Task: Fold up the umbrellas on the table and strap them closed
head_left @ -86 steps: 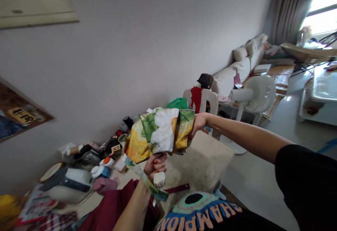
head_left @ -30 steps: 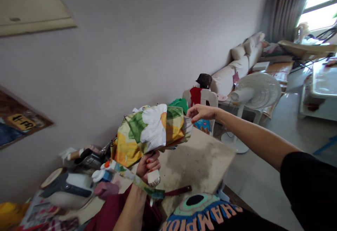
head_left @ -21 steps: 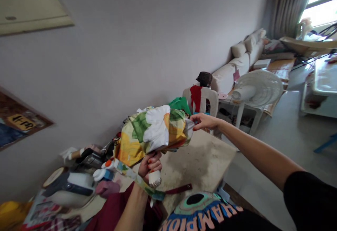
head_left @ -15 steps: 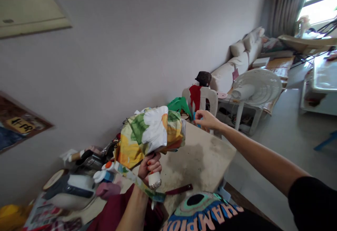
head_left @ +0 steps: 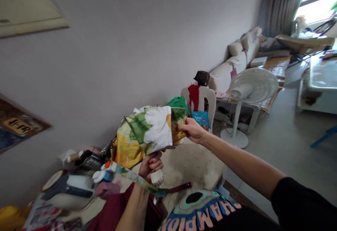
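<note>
A folding umbrella with a yellow, green and white floral canopy is bunched loosely above the table. My left hand is wrapped round its shaft just above the white handle. At the canopy's right edge, my right hand pinches a fold of the fabric between thumb and fingers. A floral tie strap hangs across my left wrist, and its end lies near a dark red strip on the table.
The beige table has stains. On its left stand an electric kettle, bottles and a pink container. Beyond it are a white chair, a blue snack bag and a standing fan. The wall is close behind.
My right hand has moved left from beside the blue bag and taken hold of the canopy's edge. The canopy panel there is pulled out flatter. My left hand keeps its grip.
</note>
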Motion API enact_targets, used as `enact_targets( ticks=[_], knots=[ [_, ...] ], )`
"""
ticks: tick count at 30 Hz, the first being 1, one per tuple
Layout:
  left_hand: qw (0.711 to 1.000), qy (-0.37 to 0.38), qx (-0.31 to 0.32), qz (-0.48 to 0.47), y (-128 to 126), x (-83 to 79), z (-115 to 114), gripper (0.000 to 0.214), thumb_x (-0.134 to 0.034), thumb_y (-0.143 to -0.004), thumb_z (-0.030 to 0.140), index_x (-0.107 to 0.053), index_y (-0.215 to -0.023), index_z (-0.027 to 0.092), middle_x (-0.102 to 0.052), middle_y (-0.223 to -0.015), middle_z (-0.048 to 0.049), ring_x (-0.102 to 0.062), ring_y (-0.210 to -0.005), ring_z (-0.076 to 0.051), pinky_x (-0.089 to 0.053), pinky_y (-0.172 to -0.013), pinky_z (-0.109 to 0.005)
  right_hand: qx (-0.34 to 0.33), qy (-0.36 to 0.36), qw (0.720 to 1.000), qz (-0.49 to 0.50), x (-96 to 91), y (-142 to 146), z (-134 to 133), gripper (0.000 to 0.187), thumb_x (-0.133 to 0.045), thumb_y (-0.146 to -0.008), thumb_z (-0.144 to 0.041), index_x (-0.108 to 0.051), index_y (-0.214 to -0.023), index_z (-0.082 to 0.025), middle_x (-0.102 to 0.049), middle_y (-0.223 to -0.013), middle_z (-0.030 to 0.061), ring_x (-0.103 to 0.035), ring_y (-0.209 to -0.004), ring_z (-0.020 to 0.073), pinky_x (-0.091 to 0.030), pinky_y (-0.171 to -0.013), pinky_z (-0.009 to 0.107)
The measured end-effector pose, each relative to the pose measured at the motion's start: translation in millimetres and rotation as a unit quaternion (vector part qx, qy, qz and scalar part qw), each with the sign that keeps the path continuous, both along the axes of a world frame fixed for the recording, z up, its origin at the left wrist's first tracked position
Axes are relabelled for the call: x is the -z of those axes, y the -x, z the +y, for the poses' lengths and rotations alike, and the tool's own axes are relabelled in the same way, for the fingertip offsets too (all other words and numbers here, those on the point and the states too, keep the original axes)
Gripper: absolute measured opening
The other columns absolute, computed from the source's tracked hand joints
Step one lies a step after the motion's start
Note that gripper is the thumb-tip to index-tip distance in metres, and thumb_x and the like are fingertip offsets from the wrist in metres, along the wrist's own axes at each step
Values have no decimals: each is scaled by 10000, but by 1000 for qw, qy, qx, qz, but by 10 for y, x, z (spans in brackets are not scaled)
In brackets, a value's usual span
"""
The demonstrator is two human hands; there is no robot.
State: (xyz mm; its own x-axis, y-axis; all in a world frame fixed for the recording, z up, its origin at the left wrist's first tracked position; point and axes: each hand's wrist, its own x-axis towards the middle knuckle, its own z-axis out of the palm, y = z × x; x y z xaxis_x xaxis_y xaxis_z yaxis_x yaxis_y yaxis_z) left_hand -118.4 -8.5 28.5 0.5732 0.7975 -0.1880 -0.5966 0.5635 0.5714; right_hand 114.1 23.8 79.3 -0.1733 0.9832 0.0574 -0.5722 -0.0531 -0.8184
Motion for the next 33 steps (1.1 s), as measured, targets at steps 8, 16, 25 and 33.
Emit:
enact_targets(
  ticks=[8,16,25,33],
  knots=[
    [1000,-10,-24,-11,90,-60,2,424,-580,-824,114,-243,-580,197,-187,-492,111,-74,-352,-17,-247,-338,-114,98,102,990,17,20,-169,-28,279,-599,-457,-36,-544,-691,-177,-566,-631,-49,-443,-511,51,-336,-466,182],
    [999,-34,-12,-25,53,-52,24,472,-603,-817,110,-210,-571,198,-211,-491,108,-49,-373,-15,-264,-354,-113,-25,156,987,-35,185,46,-128,234,-743,-622,-287,-565,-731,-181,-587,-629,-33,-528,-556,84,-338,-465,182],
    [998,-49,-9,-34,0,22,14,398,-637,-781,117,-297,-584,180,-229,-493,123,-32,-368,-1,-257,-339,-102,-23,145,986,75,200,85,-119,319,-762,-529,-178,-590,-797,-181,-650,-717,-33,-540,-581,79,-361,-480,186],
    [990,-3,-55,-130,127,-9,21,189,-598,-803,84,-465,-683,143,-367,-496,106,-284,-323,4,-292,-345,-91,-24,155,987,49,390,-113,4,256,-684,-557,-117,-441,-621,-166,-413,-515,-84,-377,-447,21,-216,-399,133]
  ],
)
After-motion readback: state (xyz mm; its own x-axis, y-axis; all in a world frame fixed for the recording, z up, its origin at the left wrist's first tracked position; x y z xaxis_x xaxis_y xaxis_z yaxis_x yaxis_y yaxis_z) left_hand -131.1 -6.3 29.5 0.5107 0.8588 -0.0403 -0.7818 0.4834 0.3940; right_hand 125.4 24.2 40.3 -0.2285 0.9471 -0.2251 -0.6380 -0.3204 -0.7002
